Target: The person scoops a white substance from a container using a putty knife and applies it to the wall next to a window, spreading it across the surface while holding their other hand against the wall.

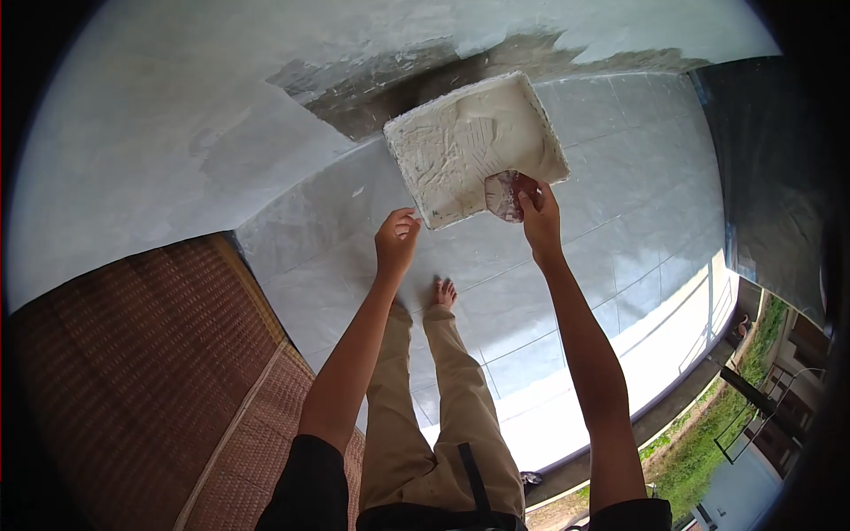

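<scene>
A shallow rectangular tray (414, 181) coated with pale, creamy plaster (460, 142) is in front of me, close to the wall. My right hand (542, 219) grips a brownish, plaster-smeared scraper (505, 195) between thumb and fingers, at the tray's near right edge. The scraper's flat face overlaps the plaster in this view. My left hand (397, 241) is loosely curled beside the tray's near left corner, with nothing in it and a gap between thumb and fingers. Ridged marks run across the plaster's surface.
A white-grey wall (195, 133) rises ahead, with a rough, darker unpainted strip (345, 97) along its base. Grey floor tiles (611, 168) lie beneath. A brown woven mat (159, 345) stands at left, a dark sheet (770, 168) at right. My bare foot (444, 292) shows below.
</scene>
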A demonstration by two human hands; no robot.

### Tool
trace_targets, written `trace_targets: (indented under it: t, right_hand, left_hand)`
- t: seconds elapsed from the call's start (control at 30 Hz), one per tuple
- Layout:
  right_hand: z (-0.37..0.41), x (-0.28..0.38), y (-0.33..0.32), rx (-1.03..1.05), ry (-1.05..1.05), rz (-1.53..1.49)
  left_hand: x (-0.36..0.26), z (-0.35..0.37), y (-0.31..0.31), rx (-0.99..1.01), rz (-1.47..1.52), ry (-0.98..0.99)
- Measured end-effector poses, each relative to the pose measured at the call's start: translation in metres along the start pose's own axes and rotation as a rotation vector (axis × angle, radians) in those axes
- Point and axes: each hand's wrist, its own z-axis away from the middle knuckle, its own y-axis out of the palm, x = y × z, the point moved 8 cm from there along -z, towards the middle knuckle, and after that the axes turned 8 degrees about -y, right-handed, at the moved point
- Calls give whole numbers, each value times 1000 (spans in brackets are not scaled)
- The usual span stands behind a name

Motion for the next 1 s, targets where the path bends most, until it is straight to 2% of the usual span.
trace_targets:
  t: [0.07,0.17,0.2,0.3,0.4,0.47,0.57,0.67,0.8,0.9,1.0]
  right_hand:
    - [-17,-14,8,20,-46,116]
    - [-39,2,29,57,-332,306]
    - [-50,-2,34,63,-328,308]
    - [-76,9,59,97,-631,382]
    - [-93,19,80,165,-754,486]
    - [-98,24,91,197,-782,510]
    - [-99,26,106,270,-881,635]
    - [-97,21,114,334,-925,694]
    - [-91,8,113,413,-991,765]
    - [-82,4,109,472,-1018,786]
    - [-73,3,106,560,-1018,806]
  left_hand:
    - [18,-14,6,-37,4,10]
    - [35,-36,14,-89,-49,25]
    - [42,-44,18,-92,-47,18]
    - [52,-63,22,-134,33,46]
    - [53,-75,29,-102,27,71]
    - [58,-81,36,-52,101,1]
    - [72,-87,46,-31,234,77]
    - [67,-76,53,24,335,34]
    - [78,-80,52,6,275,53]
    - [84,-81,52,50,282,-14]
    - [85,-85,52,62,289,24]
